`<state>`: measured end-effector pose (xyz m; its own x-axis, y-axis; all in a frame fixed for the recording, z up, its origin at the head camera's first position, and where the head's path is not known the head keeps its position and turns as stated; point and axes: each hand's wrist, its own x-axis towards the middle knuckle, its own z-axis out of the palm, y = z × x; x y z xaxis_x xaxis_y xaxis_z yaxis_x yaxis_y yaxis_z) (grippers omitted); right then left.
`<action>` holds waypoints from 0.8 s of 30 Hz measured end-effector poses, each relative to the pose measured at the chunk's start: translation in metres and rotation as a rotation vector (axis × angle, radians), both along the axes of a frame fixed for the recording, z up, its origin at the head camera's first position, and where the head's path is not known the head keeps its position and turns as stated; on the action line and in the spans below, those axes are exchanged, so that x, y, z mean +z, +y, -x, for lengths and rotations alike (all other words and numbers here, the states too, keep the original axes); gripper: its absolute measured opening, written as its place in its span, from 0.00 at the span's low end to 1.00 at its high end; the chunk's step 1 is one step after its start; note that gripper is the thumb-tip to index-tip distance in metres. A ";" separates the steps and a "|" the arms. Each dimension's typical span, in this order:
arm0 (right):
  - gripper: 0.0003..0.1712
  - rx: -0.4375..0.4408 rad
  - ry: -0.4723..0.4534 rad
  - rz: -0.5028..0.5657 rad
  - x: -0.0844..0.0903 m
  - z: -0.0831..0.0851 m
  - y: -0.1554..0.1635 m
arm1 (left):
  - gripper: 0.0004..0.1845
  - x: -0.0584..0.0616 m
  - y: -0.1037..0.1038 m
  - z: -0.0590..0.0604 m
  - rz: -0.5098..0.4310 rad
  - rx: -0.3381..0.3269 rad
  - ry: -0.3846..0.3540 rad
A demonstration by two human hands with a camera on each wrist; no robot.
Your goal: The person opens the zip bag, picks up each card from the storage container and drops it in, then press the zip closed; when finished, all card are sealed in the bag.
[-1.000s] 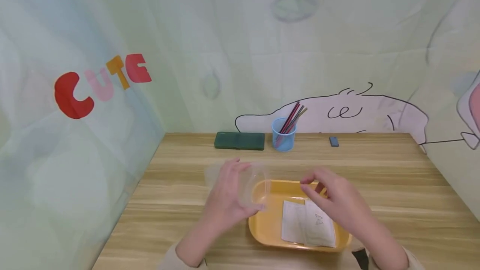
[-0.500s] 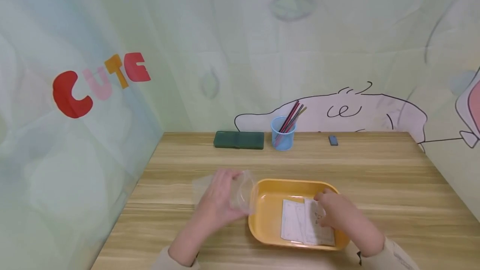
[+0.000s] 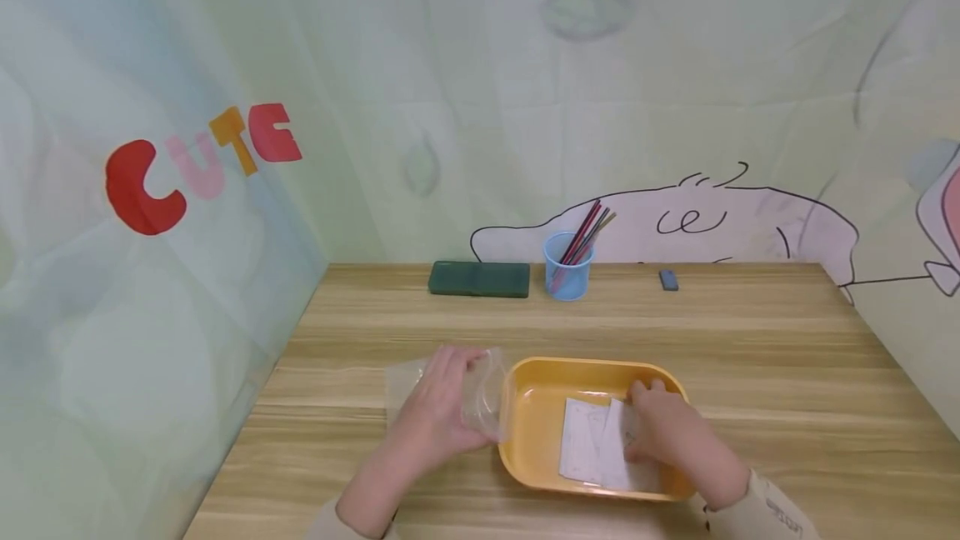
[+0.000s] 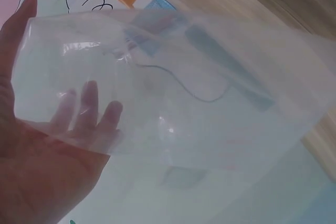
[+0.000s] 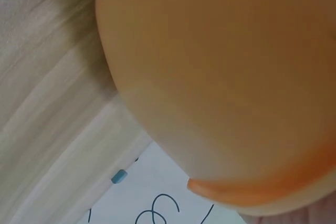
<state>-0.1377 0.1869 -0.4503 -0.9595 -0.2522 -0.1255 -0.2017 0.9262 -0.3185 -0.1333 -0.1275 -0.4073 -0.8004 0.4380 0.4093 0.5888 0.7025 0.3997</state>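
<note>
Lower centre of the head view: left hand [image 3: 438, 415] gripping clear thin plastic bag [image 3: 450, 390], mouth facing shallow yellow plastic tray [image 3: 534, 432]. Right hand [image 3: 667, 436] now lowered from above, curled on white folded paper sheets [image 3: 592, 448] inside. Likely ready for lifting.

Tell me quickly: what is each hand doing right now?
Left hand: holding a clear plastic bag.
Right hand: resting on the papers in the yellow tray; grip cannot be told.
</note>
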 end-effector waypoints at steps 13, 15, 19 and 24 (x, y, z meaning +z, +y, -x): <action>0.17 0.008 0.124 0.043 0.023 0.000 0.001 | 0.53 0.002 0.001 -0.001 0.013 0.014 -0.025; 0.13 0.013 0.136 0.083 0.031 -0.002 0.002 | 0.53 0.003 0.001 -0.001 0.014 0.016 -0.025; 0.09 0.021 0.107 0.147 0.045 -0.005 0.006 | 0.54 0.004 0.002 0.000 0.019 0.019 -0.019; 0.03 -0.035 0.021 0.272 0.065 -0.012 0.013 | 0.53 0.006 0.002 0.000 0.020 0.021 -0.015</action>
